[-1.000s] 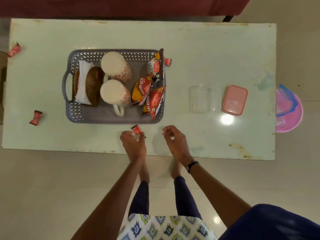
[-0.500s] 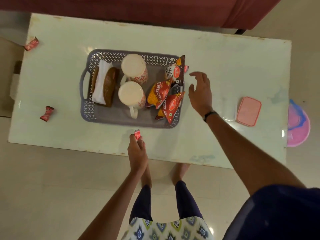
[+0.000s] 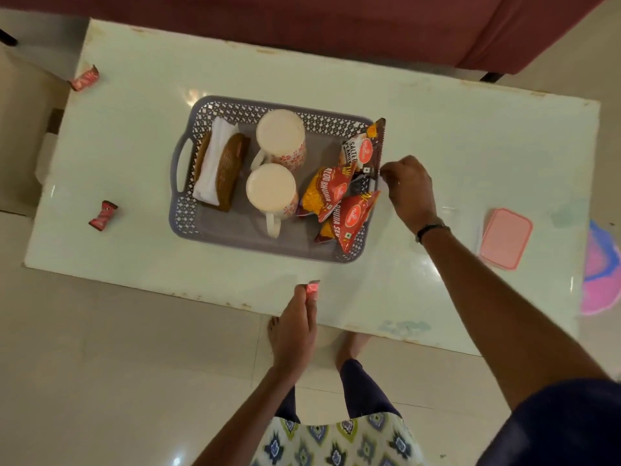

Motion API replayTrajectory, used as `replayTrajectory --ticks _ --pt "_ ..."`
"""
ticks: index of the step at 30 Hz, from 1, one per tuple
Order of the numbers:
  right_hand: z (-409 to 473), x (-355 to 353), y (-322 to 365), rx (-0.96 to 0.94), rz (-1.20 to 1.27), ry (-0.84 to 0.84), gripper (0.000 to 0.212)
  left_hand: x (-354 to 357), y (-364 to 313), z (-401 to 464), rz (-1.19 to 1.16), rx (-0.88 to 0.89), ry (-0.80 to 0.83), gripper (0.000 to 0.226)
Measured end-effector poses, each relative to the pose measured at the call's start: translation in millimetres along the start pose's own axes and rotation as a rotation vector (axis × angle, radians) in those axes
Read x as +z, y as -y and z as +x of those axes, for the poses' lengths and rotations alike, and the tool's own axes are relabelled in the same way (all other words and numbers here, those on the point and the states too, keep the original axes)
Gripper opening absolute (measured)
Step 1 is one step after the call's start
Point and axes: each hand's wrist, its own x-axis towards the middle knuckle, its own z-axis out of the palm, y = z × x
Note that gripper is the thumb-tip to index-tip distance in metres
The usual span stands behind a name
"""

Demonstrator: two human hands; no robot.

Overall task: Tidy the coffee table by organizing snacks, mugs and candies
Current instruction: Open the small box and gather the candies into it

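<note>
A grey lattice tray (image 3: 181, 210) on the pale green table (image 3: 470, 136) holds two upturned floral mugs (image 3: 280, 137) (image 3: 271, 191), several red snack packets (image 3: 327, 193) and a brown napkin holder (image 3: 228, 169). My left hand (image 3: 297, 327) hangs over the table's near edge, pinching a red candy (image 3: 312, 287). At the tray's right rim my right hand (image 3: 408, 188) has its fingertips pinched together where a candy lay; that candy is hidden under them. Two more red candies lie at the far left corner (image 3: 84, 79) and the left side (image 3: 103, 215).
A pink lid (image 3: 505, 238) lies at the table's right end, with a clear container (image 3: 448, 213) faintly visible beside it. A pink and blue object (image 3: 601, 274) sits on the floor past the right edge. A red sofa (image 3: 336, 25) runs behind the table.
My right hand reached from the near edge to the tray's right rim and closed its fingers over the candy there. My left hand kept holding its candy.
</note>
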Motion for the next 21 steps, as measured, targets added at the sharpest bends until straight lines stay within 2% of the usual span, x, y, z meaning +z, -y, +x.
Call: replayTrajectory --ticks 4,8,11,13,16,18,21 --pt "-51 -54 -13 0.139 0.188 -0.204 0.017 21 -83 6 -0.188 -0.01 0.145 0.014" --pt "-92 -83 -48 0.171 0.17 -0.17 0.016 64 -155 39 -0.341 0.009 0.291 0.018" --pt "-106 -91 -65 0.153 0.138 -0.129 0.015 88 -183 66 -0.414 -0.107 0.384 0.022" --pt "-108 -96 -71 0.147 0.139 -0.13 0.016 95 -188 74 -0.442 -0.195 0.445 0.037" --pt "-109 -98 -72 0.131 0.109 -0.111 0.023 92 -179 73 -0.412 -0.223 0.516 0.051" --pt "-110 -98 -68 0.138 0.046 -0.088 0.026 84 -168 67 -0.428 -0.218 0.503 0.046" --pt "-111 -98 -56 0.173 0.021 -0.116 0.027 64 -153 57 -0.448 -0.196 0.395 0.028"
